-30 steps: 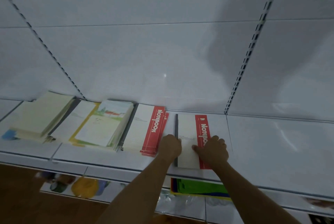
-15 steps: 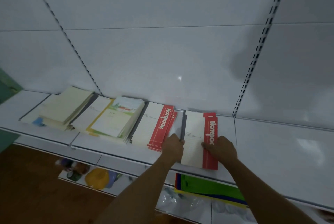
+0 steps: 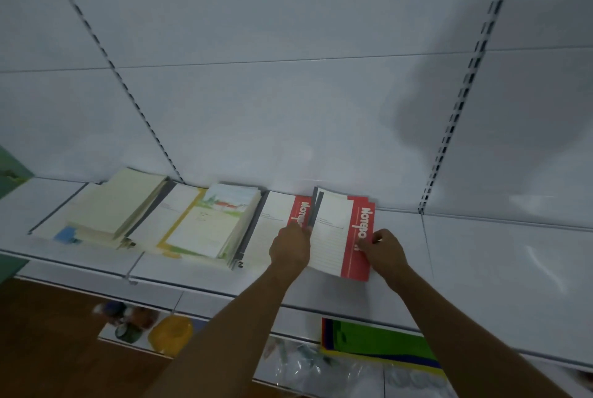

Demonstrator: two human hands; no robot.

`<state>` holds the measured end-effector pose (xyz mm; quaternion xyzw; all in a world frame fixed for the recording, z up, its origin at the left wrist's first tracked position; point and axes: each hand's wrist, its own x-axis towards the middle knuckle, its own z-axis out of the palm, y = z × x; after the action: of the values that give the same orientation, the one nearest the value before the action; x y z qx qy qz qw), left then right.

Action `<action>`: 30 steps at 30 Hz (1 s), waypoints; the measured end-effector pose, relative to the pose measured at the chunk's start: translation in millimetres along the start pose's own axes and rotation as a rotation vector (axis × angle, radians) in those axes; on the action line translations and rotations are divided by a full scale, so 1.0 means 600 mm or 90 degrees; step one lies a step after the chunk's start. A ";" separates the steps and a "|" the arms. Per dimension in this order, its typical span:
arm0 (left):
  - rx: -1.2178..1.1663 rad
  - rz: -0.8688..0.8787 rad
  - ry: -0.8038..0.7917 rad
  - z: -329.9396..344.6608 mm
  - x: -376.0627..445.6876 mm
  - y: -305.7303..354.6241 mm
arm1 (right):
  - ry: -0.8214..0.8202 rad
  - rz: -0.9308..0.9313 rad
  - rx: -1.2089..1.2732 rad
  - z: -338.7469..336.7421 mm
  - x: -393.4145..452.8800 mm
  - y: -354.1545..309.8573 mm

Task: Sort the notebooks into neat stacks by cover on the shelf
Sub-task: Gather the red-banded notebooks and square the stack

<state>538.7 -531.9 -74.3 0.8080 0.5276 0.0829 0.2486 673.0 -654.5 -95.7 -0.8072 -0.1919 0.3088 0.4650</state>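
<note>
Both hands have carried the red-and-white notebook bundle leftward along the shelf since a second ago; back then a strip of bare shelf lay between it and the neighbouring red-and-white stack, and now its dark spine edge overlaps that stack's red band. More than one notebook is in the bundle, their far corners fanned slightly out of line, and its near end looks a little raised off the shelf.

On the bundle's spine side, the left hand has its fingers curled over the edge and gripping it, knuckles up. Opposite it, the right hand holds the red margin, with fingers bent onto the cover just below the white "Notebook" lettering; whether the thumb is under the cover cannot be told.

Left of the red-and-white stack lies a stack with a watercolour landscape cover, yellow-bordered, resting partly on a white-covered notebook. Further left is a pale cream stack, skewed, with a blue corner showing beneath it near the shelf's front edge.

Behind the shelf stands a white back panel with two slotted uprights. On the lower shelf, under the arms, are a green folder edged in blue and yellow, some clear plastic wrapping, a yellow round object and blurred small items beside it. Brown floor shows at lower left.
</note>
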 end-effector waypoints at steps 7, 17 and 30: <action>0.054 -0.038 0.014 -0.065 0.050 -0.089 | -0.036 -0.034 -0.067 0.111 0.014 -0.049; 0.191 -0.018 -0.010 -0.056 0.052 -0.125 | -0.069 -0.038 -0.235 0.199 0.022 -0.079; 0.173 -0.071 -0.079 -0.051 0.061 -0.112 | -0.007 0.041 -0.185 0.229 0.020 -0.079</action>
<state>487.8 -467.8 -85.8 0.8075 0.5614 -0.0531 0.1733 587.6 -537.3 -110.2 -0.8699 -0.2109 0.2974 0.3322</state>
